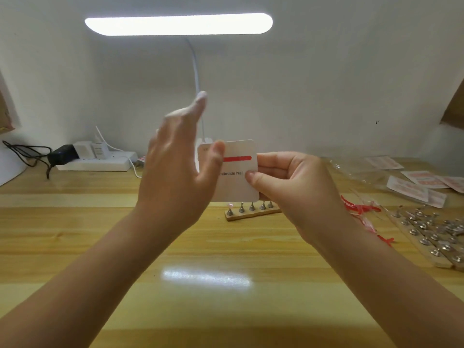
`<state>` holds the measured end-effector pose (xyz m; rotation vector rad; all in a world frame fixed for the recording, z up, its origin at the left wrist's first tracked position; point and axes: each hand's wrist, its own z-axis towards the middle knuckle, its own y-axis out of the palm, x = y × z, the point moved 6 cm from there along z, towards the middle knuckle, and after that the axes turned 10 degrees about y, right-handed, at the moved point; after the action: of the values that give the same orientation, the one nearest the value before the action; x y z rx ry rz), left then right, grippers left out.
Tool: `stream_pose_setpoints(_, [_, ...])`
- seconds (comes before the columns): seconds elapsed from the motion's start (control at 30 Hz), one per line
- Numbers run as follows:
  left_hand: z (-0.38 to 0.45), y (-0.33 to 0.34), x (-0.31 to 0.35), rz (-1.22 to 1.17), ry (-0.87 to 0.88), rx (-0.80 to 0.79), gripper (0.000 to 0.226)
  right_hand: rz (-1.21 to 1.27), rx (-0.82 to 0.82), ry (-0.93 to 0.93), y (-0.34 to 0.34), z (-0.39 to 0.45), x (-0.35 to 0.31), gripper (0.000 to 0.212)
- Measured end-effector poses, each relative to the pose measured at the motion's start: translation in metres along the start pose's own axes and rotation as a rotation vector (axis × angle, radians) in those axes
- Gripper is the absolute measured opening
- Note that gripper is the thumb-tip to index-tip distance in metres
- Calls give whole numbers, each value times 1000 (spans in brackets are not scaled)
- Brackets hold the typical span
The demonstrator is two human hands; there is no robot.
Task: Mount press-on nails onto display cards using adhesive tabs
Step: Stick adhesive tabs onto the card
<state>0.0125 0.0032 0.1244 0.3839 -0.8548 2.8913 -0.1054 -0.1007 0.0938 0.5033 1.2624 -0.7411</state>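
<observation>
1. Head view: right hand (288, 182) pinches the card (238, 172) at its right edge, thumb in front, held up above the surface (200, 247) mid-width.
2. Left hand (175, 167): fingers spread and slack, thumb tip touching the card's left side beside the red strip (237, 158); grips nothing.
3. Nail stand (252, 212) lies on the surface just below the card.
4. Right edge: more stands (431, 237), packets (416, 184).
5. Far-left corner: power strip (96, 162).
</observation>
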Motion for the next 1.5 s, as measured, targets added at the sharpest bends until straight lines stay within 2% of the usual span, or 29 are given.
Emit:
stream_pose_setpoints(0.07, [1,0,9,-37,87,-6,51,-33,-11,-47,2,-3,-5,22])
stream_pose_setpoints(0.13, [0,1,12,-132,103,-11,43,-39,-29,-75,5,-6,-8,19])
stream_pose_setpoints(0.43, [-2,5,11,-156,123,-14,36,-88,-60,-110,7,-8,-11,31])
stream_pose_setpoints(0.63, [-2,8,11,-167,124,-8,37,-117,-59,-105,7,-7,-10,28])
stream_pose_setpoints(0.8, [-5,10,10,-162,121,3,36,-48,-87,-49,7,-7,-9,27])
stream_pose_setpoints(1.0, [-7,13,0,-273,4,-10,34,-6,-114,61,5,-4,-4,34])
stream_pose_setpoints(1.13, [-7,15,-3,-288,-27,2,27,-23,-69,85,3,-2,-1,32])
stream_pose_setpoints(1.27, [-7,17,2,-311,3,1,6,-40,-57,51,0,-4,-6,32])
stream_pose_setpoints(1.5, [-9,16,6,-296,45,40,4,-88,-73,15,2,-5,-7,30])
